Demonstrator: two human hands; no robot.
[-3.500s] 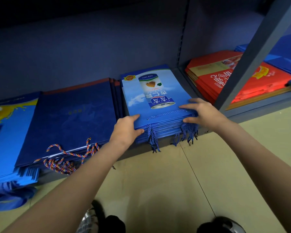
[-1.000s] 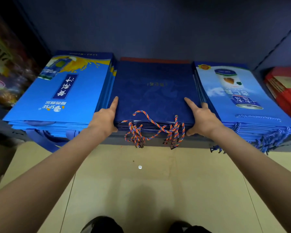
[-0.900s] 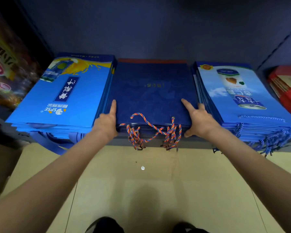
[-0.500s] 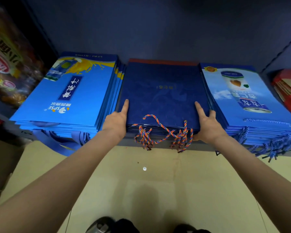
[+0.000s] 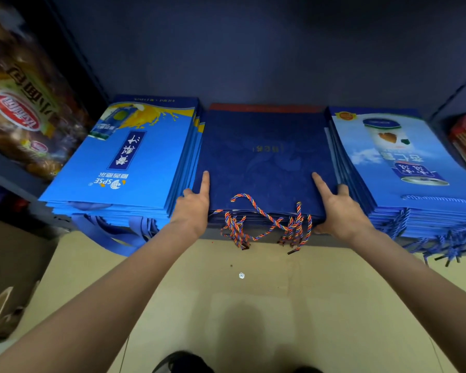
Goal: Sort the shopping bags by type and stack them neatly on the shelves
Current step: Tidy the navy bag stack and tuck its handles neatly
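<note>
Shelf-back dark; fingers perhaps under navy bag stack (image 5: 264,160), hidden.

The dark navy bags (image 5: 264,157) in the middle stack are looking like matt paper with a faint embossed pattern, and their handles (image 5: 267,219) are showing as twisted multicoloured cord. The light blue bags (image 5: 124,162) on the left are looking smooth, printed paper, slightly glossy, with flat ribbon-like straps (image 5: 111,232) hanging down. The sky-blue bags (image 5: 404,162) on the right are catching a soft sheen, with braided blue cord. The floor (image 5: 253,305) is appearing as smooth, pale tile.
</note>
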